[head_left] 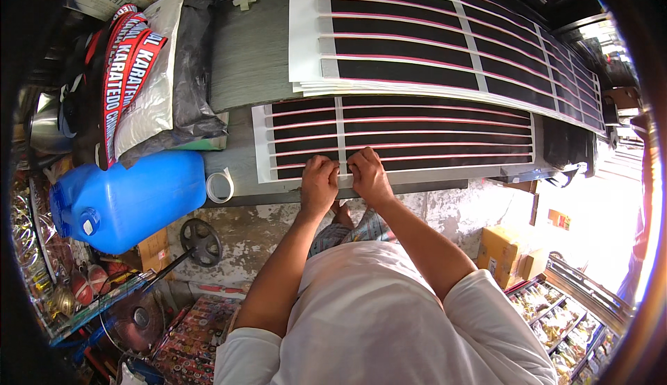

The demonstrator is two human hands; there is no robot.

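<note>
Hands [318, 185] [367, 175] together on striped sheet [417, 135] edge, grip pinched, fingertips hidden.

Sheet of black sticker strips [417, 135] under both hands showing smooth, slightly glossy film on matt white backing paper. Larger stack of same sheets [445, 44] looking alike. Grey table top [246, 58] appearing matt, fine-grained laminate. Blue jerrycan [132, 201] gleaming as glossy plastic. Roll of tape [220, 185] looking translucent. Grey bag [194, 79] looking crinkled plastic. Wall below table [278, 225] showing rough, flaking plaster.
</note>
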